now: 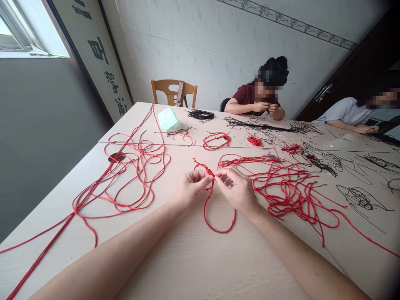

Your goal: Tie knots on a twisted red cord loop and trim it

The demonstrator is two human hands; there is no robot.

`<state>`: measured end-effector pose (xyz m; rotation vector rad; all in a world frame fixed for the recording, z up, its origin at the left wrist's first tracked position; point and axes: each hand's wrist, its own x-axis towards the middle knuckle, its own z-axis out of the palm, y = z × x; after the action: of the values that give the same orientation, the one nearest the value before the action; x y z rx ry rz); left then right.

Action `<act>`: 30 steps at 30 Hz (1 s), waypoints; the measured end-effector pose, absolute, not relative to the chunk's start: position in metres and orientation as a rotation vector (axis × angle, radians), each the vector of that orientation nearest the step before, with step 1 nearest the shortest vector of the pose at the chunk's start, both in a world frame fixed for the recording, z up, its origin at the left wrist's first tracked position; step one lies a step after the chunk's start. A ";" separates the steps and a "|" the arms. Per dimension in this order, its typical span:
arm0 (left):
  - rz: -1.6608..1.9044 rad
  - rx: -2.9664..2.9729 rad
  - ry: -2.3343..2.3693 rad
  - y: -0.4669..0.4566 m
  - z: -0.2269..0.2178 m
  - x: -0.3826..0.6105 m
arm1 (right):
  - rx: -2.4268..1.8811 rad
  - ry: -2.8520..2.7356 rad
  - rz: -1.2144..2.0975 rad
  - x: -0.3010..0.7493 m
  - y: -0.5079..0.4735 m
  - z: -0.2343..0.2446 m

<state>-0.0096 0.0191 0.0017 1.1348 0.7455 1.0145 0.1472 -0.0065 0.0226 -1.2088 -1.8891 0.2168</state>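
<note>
Both my hands meet over the table point(175, 258), pinching one red twisted cord point(219, 231). My left hand point(194, 183) is closed, thumb and forefinger on the knotted part of the cord. Close beside it, my right hand point(236, 187) pinches the cord at the same knot; a ring shows on one finger. Below the hands the cord hangs in a round loop near the tabletop. Its knotted end sticks up above my left fingers. What lies exactly between my fingertips is too small to make out.
Loose red cords point(137, 204) spread at the left; a pile of twisted red cords point(290, 191) lies right. Farther back are a red coil point(216, 141), a tissue pack point(169, 119) and black cords point(265, 125). Two people sit across the table; a chair point(173, 92) stands behind it.
</note>
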 end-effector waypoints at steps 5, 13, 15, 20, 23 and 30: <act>1.021 1.211 0.804 0.019 -0.003 -0.008 | -1.189 -2.051 -0.091 0.150 -0.005 0.020; 0.998 1.296 0.880 0.016 -0.005 -0.005 | -1.237 -2.172 -0.395 0.152 -0.004 0.014; 0.985 1.283 0.887 0.017 -0.004 -0.005 | -1.237 -2.145 -0.292 0.152 -0.003 0.012; 0.880 1.328 0.873 0.018 -0.002 -0.006 | -1.299 -1.809 0.423 0.156 0.006 0.011; 0.879 1.261 0.811 0.019 -0.002 -0.006 | -1.285 -1.664 0.671 0.160 0.010 0.014; 0.931 1.212 0.851 0.022 -0.001 -0.010 | -1.316 -1.803 0.616 0.156 0.003 0.023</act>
<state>-0.0097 0.0223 -0.0014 1.2116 0.8513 0.9312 0.1556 0.0025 0.0228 -1.3164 -1.8032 0.6159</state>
